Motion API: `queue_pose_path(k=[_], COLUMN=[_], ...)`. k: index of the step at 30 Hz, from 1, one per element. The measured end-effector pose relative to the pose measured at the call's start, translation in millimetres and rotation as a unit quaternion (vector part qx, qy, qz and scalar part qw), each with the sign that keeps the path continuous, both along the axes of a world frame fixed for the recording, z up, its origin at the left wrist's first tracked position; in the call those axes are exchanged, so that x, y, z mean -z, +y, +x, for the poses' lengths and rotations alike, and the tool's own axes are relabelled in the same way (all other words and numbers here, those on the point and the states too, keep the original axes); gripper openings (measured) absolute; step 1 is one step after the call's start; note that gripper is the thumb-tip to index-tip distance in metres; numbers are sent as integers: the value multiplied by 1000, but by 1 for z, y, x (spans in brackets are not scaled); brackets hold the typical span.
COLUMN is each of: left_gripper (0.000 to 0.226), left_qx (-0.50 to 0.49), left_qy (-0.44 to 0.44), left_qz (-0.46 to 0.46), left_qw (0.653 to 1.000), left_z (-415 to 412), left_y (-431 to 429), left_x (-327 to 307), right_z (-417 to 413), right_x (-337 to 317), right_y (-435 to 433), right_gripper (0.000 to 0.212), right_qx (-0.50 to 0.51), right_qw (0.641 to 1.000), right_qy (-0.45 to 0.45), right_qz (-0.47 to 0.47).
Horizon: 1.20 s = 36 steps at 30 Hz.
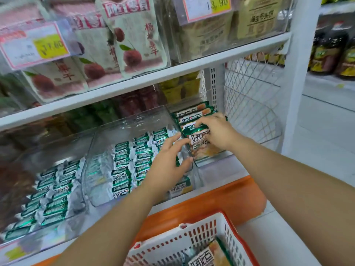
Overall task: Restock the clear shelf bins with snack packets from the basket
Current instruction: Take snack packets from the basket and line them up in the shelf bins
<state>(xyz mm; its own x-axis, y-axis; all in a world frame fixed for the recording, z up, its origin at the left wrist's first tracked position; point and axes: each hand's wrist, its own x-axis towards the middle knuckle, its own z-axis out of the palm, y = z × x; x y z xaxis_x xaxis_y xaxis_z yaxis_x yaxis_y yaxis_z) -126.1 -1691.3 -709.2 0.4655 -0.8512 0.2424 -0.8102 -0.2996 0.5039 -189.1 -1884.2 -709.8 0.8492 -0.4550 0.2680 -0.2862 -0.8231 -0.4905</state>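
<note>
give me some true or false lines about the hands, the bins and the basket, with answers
1. The right hand curls its fingers over the front packet in the rightmost clear bin. True.
2. The basket is empty. False: at least one large packet lies in it.
3. The left hand grips a bottle. False: its fingers are spread beside the wall between two bins and hold nothing.
4. The middle bin holds rows of small green-and-silver packets. True.

Bayberry pouches point(134, 41), tan bags point(255, 18) on upper shelf point(192, 71); yellow price tag point(34, 47) left; dark bottles point(330, 48) far right.
</note>
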Motion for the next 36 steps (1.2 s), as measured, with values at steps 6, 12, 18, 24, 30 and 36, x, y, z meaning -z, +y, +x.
queue_pose_path(k=[6,12,18,24,30,36], left_gripper=[47,54,34,24,29,33], left_qx=[1,-18,-16,-82,-243,-252], left_qy=[4,-41,-163,-124,88,168], left_qz=[-2,63,-107,-113,33,203], left_qw=[1000,997,981,983,966,931], left_z=[1,-5,-42,-61,-66,-59], left_y=[0,4,57,136,199,232], left_x=[3,-7,12,74,147,189], right_z=[2,-17,-58,-69,-69,-88], right_x=[12,-2,11,47,113,188], right_y=[1,24,84,153,194,227], right_gripper=[60,69,28,12,19,11], right_qx=[61,65,-4,-112,-155,-152], right_qw=[992,990,978,980,967,890], right_qy=[84,85,-174,-116,194,424], right_qz=[-67,-88,-117,-118,-59,64])
